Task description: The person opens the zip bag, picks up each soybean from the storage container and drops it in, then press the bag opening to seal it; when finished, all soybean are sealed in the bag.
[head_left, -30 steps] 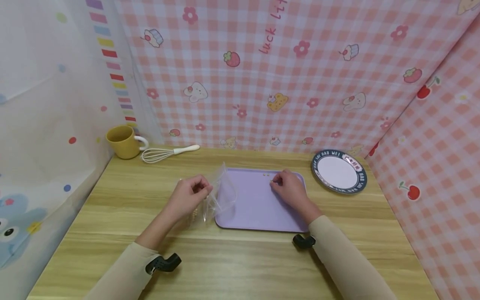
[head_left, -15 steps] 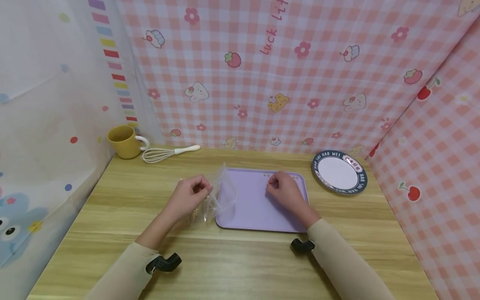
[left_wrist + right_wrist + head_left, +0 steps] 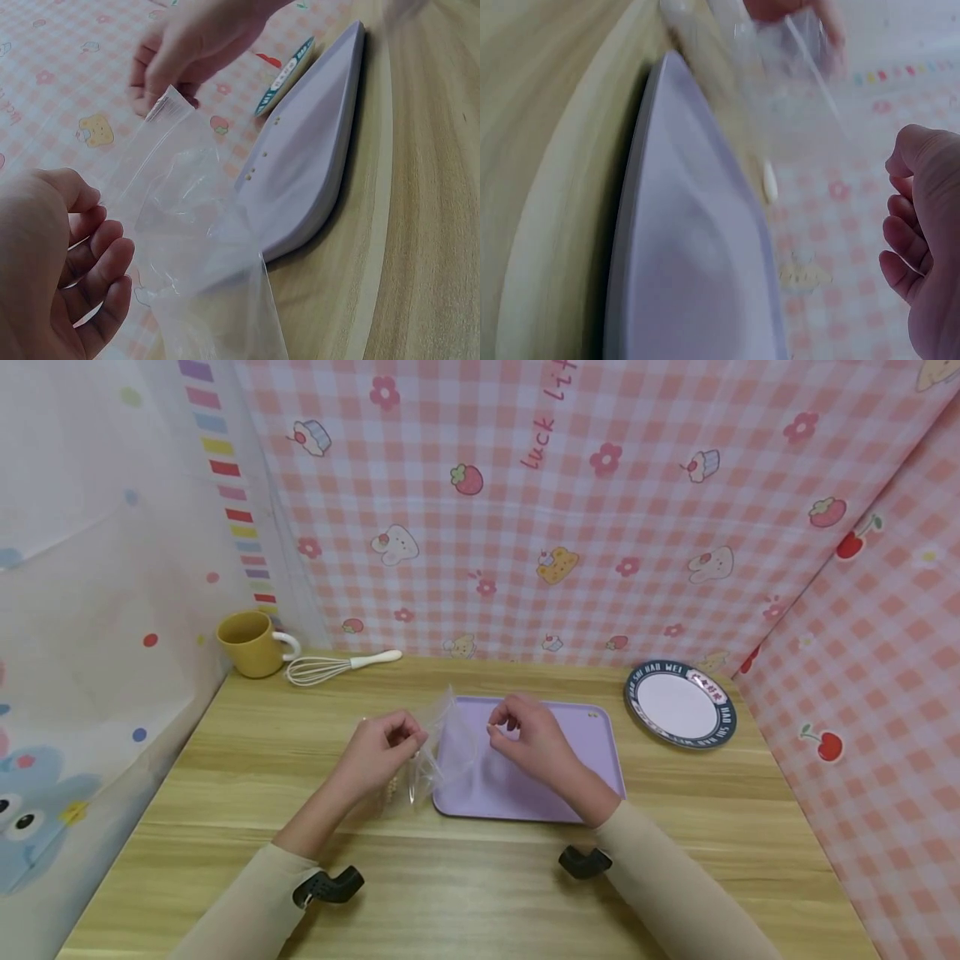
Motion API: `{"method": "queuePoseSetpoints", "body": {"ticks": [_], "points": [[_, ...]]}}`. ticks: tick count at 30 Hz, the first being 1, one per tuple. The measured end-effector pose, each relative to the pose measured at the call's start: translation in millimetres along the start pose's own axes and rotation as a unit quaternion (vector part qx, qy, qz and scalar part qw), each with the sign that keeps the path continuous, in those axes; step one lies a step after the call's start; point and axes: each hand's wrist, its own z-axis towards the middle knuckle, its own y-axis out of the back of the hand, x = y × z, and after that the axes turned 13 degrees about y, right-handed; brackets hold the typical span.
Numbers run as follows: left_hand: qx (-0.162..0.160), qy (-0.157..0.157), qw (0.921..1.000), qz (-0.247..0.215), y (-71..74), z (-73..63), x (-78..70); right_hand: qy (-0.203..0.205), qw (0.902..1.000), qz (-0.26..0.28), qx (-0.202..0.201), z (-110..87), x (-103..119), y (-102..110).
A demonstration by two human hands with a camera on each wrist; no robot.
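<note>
My left hand (image 3: 378,747) pinches the edge of a clear zip-lock plastic bag (image 3: 199,217), which hangs over the left end of a lilac tray (image 3: 525,793). Small beads show low in the bag in the head view. My right hand (image 3: 536,739) hovers over the tray, a short way right of the bag. Its fingers are loosely bent, with nothing visible between thumb and forefinger in the right wrist view (image 3: 930,202). Several tiny yellowish beads (image 3: 264,154) lie along the tray's far side; the right hand hides some of them in the head view.
A yellow mug (image 3: 251,647) and a whisk (image 3: 337,667) stand and lie at the back left of the wooden table (image 3: 465,893). To the right of the tray is a round plate (image 3: 681,706) with a dark patterned rim. Checked cloth (image 3: 480,527) hangs behind.
My right hand has lifted from the beads at the tray's far side and moved left toward the bag. The left hand and bag have stayed nearly still.
</note>
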Motion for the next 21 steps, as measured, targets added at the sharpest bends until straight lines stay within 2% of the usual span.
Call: {"method": "queuePoseSetpoints", "body": {"ticks": [5,13,17,21], "points": [[0.001,0.0,1.0,0.0,-0.7,0.9,-0.6,0.044,0.9989,0.012,0.005,7.7,17.2,-7.3],[0.001,-0.009,1.0,0.002,-0.6,2.3,0.6,0.077,0.9965,0.032,0.003,17.5,29.9,-15.7],[0.001,-0.011,0.9999,0.001,-0.6,2.6,1.4,0.074,0.9964,0.041,0.0,17.3,30.9,-16.4],[0.001,-0.006,1.0,0.0,-0.8,2.0,1.1,0.044,0.998,0.046,-0.002,12.1,27.1,-12.2]]}}
